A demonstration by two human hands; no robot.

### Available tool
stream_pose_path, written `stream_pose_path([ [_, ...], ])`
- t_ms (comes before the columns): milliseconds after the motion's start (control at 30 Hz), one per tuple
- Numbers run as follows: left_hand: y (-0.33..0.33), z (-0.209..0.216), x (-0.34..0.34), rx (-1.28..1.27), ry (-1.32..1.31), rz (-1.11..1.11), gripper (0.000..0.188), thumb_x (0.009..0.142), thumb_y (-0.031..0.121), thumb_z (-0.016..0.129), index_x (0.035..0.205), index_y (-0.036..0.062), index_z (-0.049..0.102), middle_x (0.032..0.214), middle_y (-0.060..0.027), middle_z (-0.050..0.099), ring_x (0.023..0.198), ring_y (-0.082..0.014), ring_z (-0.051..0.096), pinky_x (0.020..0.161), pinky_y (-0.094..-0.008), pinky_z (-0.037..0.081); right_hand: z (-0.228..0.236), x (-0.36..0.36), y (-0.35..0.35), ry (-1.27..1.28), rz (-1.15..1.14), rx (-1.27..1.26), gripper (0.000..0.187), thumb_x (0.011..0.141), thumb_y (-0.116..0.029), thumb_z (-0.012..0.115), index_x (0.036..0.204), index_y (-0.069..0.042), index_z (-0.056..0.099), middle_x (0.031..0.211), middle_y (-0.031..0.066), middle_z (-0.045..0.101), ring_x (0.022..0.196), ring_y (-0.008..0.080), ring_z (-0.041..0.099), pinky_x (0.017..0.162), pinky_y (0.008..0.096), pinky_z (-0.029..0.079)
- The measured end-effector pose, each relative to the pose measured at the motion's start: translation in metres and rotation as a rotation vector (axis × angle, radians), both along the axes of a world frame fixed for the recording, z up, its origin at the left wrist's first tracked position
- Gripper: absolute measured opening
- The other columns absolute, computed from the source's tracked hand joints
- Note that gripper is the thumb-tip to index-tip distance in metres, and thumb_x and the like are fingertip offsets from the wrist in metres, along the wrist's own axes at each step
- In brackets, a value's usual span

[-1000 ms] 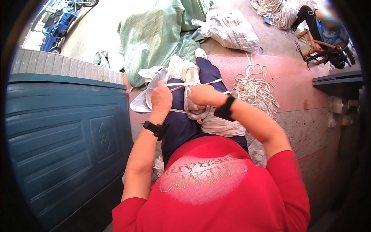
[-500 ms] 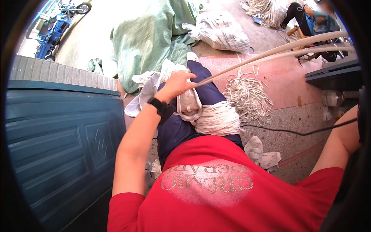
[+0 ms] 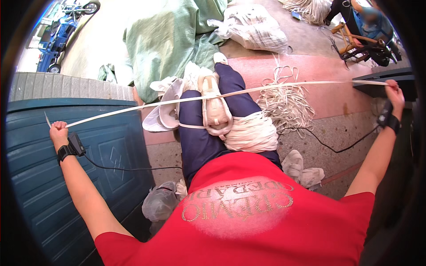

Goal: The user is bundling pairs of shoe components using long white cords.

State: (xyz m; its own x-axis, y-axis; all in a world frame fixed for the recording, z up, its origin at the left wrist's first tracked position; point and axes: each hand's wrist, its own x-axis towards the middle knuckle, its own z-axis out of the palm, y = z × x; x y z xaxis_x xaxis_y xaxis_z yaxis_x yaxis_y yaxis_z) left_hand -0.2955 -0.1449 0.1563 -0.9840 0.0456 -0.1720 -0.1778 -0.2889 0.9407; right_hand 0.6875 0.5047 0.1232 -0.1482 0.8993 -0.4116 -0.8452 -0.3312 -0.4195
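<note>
A long, flat off-white lace (image 3: 248, 90) is pulled nearly straight across the view, above my knees. My left hand (image 3: 58, 134) grips one end in a closed fist at the far left, and a thin, pale pointed piece sticks up from that fist. At the far right my right hand (image 3: 395, 95) closes on the other end. Between my thighs sits a beige and white shoe (image 3: 216, 113), sole hidden, beneath the lace. A thick bundle of white laces (image 3: 252, 133) lies across my right thigh.
Loose laces (image 3: 286, 104) are heaped on the floor right of my legs. A blue panelled door (image 3: 66, 164) stands at left. Ahead are a green tarp (image 3: 164, 44) and a stuffed white bag (image 3: 253, 29). Another person (image 3: 370, 24) sits at far right. Black cables run from both wrists.
My left hand has swung from beside the shoe to the far left. My right hand has come into view at right. The lace strands, earlier slanting rightward, now stretch as one between both hands.
</note>
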Motion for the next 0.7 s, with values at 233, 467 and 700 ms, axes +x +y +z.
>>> stream_pose_path([
  [233, 0.091, -0.102, 0.14, -0.156, -0.356, -0.548, 0.018, 0.086, 0.018, 0.05, 0.07, 0.0155, 0.042, 0.052, 0.0072, 0.033, 0.042, -0.0045, 0.032, 0.04, -0.0216, 0.026, -0.111, -0.33, -0.227, -1.033, 0.874, 0.641, 0.013, 0.081, -0.016, 0.056, 0.083, -0.004, 0.06, 0.075, 0.0015, 0.058, 0.07, 0.0093, 0.053, 0.065, 0.0246, 0.043],
  [467, 0.174, -0.199, 0.32, -0.237, -0.495, -1.085, 0.024, 0.087, 0.029, 0.053, 0.083, 0.006, 0.056, 0.053, 0.0054, 0.039, 0.042, -0.0042, 0.035, 0.041, -0.0183, 0.03, -0.186, -0.442, -0.332, -1.398, 1.166, 1.435, 0.014, 0.076, -0.013, 0.051, 0.079, -0.003, 0.06, 0.083, 0.01, 0.061, 0.085, 0.0265, 0.056, 0.072, 0.0353, 0.044],
  [700, 0.185, -0.2, 0.358, -0.7, -0.033, -1.221, 0.018, 0.086, 0.016, 0.049, 0.091, 0.0009, 0.059, 0.067, -0.0008, 0.055, 0.056, -0.0062, 0.047, 0.05, -0.0195, 0.038, -0.202, -0.456, -0.32, -1.628, 0.715, 1.724, 0.013, 0.069, -0.007, 0.049, 0.074, -0.003, 0.06, 0.095, 0.0104, 0.055, 0.096, 0.0261, 0.049, 0.08, 0.0386, 0.038],
])
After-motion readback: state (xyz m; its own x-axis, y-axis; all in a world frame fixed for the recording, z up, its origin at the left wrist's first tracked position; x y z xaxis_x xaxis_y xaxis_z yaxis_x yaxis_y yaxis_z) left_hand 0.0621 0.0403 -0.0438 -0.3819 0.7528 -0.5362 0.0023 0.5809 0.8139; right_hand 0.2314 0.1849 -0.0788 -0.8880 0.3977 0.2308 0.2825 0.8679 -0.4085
